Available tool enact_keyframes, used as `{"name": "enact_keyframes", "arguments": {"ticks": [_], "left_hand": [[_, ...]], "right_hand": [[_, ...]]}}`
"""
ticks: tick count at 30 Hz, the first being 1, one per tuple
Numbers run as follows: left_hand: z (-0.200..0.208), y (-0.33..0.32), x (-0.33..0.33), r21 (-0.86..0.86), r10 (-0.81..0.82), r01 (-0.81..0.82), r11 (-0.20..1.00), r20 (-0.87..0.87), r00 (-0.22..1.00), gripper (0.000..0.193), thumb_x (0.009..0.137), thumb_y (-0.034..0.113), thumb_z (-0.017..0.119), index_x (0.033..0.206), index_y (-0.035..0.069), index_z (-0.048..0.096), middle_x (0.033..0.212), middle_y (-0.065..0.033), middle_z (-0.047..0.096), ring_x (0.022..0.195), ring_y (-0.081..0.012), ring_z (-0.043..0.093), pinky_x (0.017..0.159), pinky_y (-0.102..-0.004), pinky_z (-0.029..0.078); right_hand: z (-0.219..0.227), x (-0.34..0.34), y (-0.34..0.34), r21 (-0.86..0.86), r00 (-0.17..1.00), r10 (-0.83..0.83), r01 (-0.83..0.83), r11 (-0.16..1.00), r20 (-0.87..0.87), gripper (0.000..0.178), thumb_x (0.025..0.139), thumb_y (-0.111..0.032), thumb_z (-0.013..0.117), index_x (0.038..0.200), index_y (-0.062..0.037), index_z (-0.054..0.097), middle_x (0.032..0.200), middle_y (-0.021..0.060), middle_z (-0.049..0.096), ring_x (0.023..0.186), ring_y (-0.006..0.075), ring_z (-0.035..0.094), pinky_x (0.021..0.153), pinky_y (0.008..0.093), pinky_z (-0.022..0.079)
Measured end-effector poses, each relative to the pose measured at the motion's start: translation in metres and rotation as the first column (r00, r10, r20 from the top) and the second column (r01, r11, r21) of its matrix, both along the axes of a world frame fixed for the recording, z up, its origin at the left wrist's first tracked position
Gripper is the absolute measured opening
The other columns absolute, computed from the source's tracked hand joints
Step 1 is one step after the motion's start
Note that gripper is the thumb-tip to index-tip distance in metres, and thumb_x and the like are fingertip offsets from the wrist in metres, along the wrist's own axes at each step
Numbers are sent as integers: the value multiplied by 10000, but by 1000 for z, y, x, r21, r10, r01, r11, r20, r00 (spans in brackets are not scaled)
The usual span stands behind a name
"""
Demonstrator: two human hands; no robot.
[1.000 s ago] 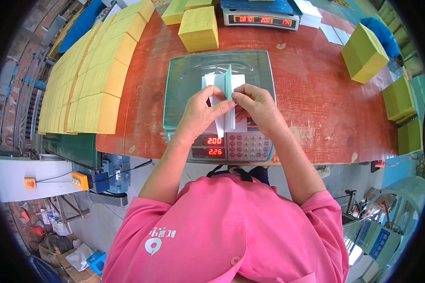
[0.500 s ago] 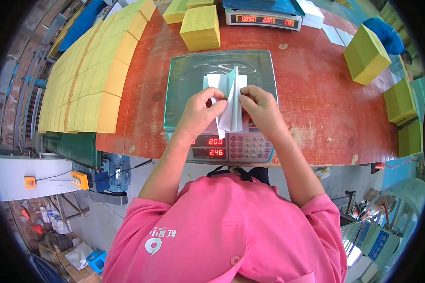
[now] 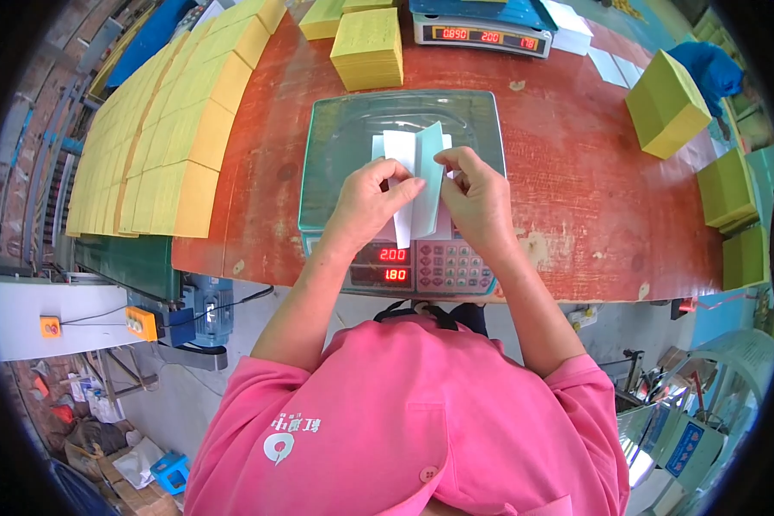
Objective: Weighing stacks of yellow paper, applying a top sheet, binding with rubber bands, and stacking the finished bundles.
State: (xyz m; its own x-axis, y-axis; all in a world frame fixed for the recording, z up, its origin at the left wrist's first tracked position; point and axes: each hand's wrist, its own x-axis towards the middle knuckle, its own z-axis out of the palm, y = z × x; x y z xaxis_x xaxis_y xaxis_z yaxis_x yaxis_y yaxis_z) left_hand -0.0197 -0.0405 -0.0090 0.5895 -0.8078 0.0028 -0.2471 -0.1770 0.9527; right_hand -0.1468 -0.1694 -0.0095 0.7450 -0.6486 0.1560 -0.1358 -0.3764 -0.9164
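Note:
A small bundle of folded white paper sheets stands partly fanned apart over the glass-green pan of a weighing scale. Its left part is pinched between the thumb and fingers of my left hand. My right hand is curled at the bundle's right edge, its index finger and thumb close to a pale sheet that leans over to the right. Whether that hand grips the sheet is hard to make out. More white paper shows behind the bundle, on the pan. Red digits glow on the scale's front panel.
Rows of yellow paper stacks line the left of the red table. A yellow block stands behind the scale, beside a second scale. More yellow stacks sit at the right, near blue cloth.
The pale sheets have tipped open to the right, and my right hand's index finger has lifted higher. My left hand keeps its pinch. The digits on both scales have changed.

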Motion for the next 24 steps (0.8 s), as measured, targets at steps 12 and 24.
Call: {"name": "enact_keyframes", "arguments": {"ticks": [12,24], "left_hand": [[4,-5,-6,21,16,-17,1000,77,997,272,858,241,746,797,3,629,748,-18,596,716,-83,524,621,-264,433],[-2,-4,-4,5,36,-37,999,106,994,233,842,210,741,803,3,642,768,-48,610,731,-116,546,663,-281,443]], "right_hand": [[4,1,6,23,995,31,-33,999,93,409,826,23,626,1225,-63,596,964,145,676,686,176,627,659,318,535],[-4,-2,2,142,996,23,-35,989,90,384,829,17,621,1206,-57,613,965,117,673,670,157,605,648,307,516]]}}
